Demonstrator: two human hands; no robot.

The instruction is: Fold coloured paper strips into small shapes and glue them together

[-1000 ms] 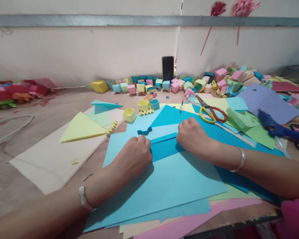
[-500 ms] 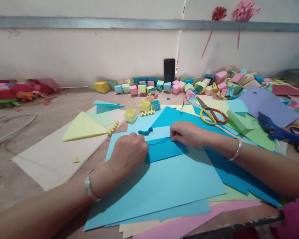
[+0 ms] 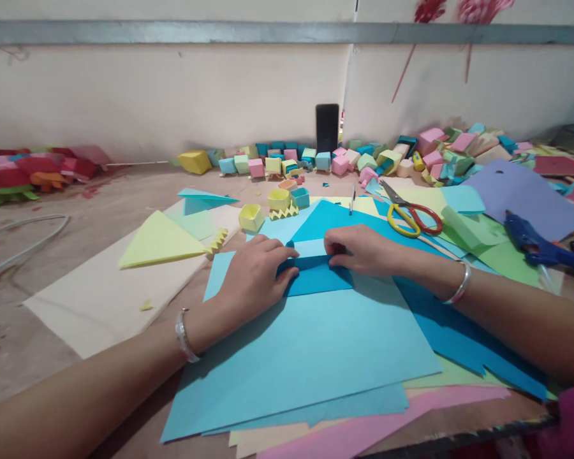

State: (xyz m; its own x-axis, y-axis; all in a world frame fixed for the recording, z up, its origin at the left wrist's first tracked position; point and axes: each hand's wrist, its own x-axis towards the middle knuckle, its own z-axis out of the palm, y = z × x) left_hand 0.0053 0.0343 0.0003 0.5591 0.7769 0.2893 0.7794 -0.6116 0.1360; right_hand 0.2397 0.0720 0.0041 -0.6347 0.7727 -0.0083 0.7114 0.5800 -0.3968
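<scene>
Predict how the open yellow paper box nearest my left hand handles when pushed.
The yellow box looks very light, being hollow paper. Its thin walls would probably dent under firm fingers. Flat-sided, it should slide rather than roll.

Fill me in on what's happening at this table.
Two bare hands are working a small piece of dark blue paper on top of light blue sheets. The left hand pinches its left part, and the right hand holds the right. The scissors and the blue glue gun lie off to the right, untouched. Small paper boxes sit beyond the hands.
</scene>
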